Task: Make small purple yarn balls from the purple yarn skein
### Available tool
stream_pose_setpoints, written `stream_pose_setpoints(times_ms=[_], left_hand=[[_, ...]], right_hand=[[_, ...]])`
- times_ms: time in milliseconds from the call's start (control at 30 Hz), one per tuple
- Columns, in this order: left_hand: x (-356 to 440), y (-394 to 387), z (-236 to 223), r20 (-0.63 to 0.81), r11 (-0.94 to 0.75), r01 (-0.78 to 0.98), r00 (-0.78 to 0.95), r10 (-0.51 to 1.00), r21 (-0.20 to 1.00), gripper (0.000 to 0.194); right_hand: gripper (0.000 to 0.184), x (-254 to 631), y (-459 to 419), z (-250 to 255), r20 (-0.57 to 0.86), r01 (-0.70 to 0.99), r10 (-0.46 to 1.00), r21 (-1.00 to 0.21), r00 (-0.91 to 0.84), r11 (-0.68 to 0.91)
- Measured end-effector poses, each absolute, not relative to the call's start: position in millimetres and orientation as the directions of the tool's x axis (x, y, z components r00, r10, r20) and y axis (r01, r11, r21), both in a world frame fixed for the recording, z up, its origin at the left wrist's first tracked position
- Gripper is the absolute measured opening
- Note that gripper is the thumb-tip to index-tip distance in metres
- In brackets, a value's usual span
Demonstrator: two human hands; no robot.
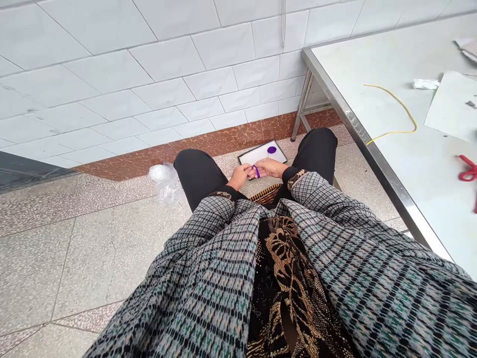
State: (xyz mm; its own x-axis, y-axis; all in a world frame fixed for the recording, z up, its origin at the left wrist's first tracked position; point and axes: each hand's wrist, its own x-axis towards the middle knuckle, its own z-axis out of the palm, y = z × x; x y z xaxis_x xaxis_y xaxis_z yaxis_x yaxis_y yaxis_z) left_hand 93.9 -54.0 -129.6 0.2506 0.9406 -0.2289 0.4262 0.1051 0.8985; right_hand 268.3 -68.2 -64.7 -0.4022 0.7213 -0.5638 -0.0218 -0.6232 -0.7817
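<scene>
Between my knees, my two hands meet over a shallow white box with dark edges [250, 157]. A loop of purple yarn [256, 171] runs around the outstretched fingers of my right hand [273, 167]. My left hand [239, 176] is closed in a pinch at the tips of those fingers, touching the loop; how much yarn it grips is too small to tell. A round purple piece, perhaps a small ball of the same yarn [272, 149], lies at the box's far right corner. Below my hands, a brown-and-black woven basket rim [265, 194] shows in part.
At right stands a metal-edged table [376, 169] holding a yellow cord [408, 112], red-handled scissors [468, 169], a white sheet [452, 104] and a crumpled white scrap [426, 84]. A clear plastic bag [164, 180] lies on the floor beside my left knee. A tiled wall [167, 64] rises ahead.
</scene>
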Motion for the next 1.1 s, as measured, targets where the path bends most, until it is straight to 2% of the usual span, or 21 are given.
stream_pose_setpoints(times_ms=[167,300,367,433,533,667,733,767,867,933,1000,1100], left_hand=[[98.3,-56.8,-130.6,-0.261,0.11,0.435,0.305,0.916,0.894,0.016],[100.8,-62.4,-126.8,-0.234,0.044,0.468,0.356,0.905,0.883,0.011],[101.3,-65.5,-122.3,-0.2,-0.014,0.493,0.379,0.903,0.87,0.012],[101.2,-68.1,-116.1,-0.158,-0.076,0.516,0.394,0.905,0.853,0.014],[98.1,-69.7,-103.7,-0.075,-0.15,0.539,0.373,0.925,0.829,0.016],[87.3,-63.9,-87.3,0.092,-0.24,0.55,0.284,0.955,0.8,0.018],[82.2,-58.5,-83.5,0.155,-0.252,0.551,0.217,0.964,0.796,0.017],[80.9,-56.0,-83.3,0.15,-0.235,0.548,0.195,0.969,0.803,0.016],[83.8,-53.5,-88.3,0.026,-0.148,0.544,0.226,0.974,0.826,0.019],[90.3,-57.8,-93.5,-0.053,-0.145,0.549,0.328,0.943,0.823,0.019],[97.3,-65.0,-97.0,-0.086,-0.184,0.544,0.433,0.897,0.818,0.016],[101.9,-73.0,-96.1,-0.09,-0.229,0.534,0.506,0.858,0.814,0.012]], right_hand=[[0.04,268.3,-64.7,-61.7,-0.467,-0.231,0.787,-0.78,-0.404,-0.581],[0.037,262.9,-65.2,-57.8,-0.395,-0.211,0.837,-0.844,-0.379,-0.494],[0.037,261.1,-63.8,-55.3,-0.326,-0.115,0.893,-0.919,-0.31,-0.376],[0.038,261.7,-61.1,-53.3,-0.252,0.089,0.942,-0.967,-0.223,-0.237],[0.041,265.9,-57.8,-50.9,-0.212,0.337,0.963,-0.93,-0.169,-0.146],[0.044,268.6,-61.6,-43.6,-0.283,0.362,0.931,-0.913,-0.231,-0.187],[0.039,268.1,-66.1,-37.0,-0.33,0.288,0.891,-0.927,-0.312,-0.242],[0.039,267.9,-68.2,-33.3,-0.344,0.198,0.868,-0.936,-0.359,-0.29],[0.039,268.9,-71.2,-24.2,-0.314,-0.18,0.842,-0.887,-0.44,-0.425],[0.038,270.3,-69.1,-22.4,-0.272,-0.323,0.875,-0.851,-0.401,-0.413],[0.036,271.7,-64.4,-25.0,-0.253,-0.32,0.918,-0.881,-0.305,-0.349],[0.036,273.8,-57.3,-34.2,-0.319,0.001,0.935,-0.946,-0.154,-0.323]])
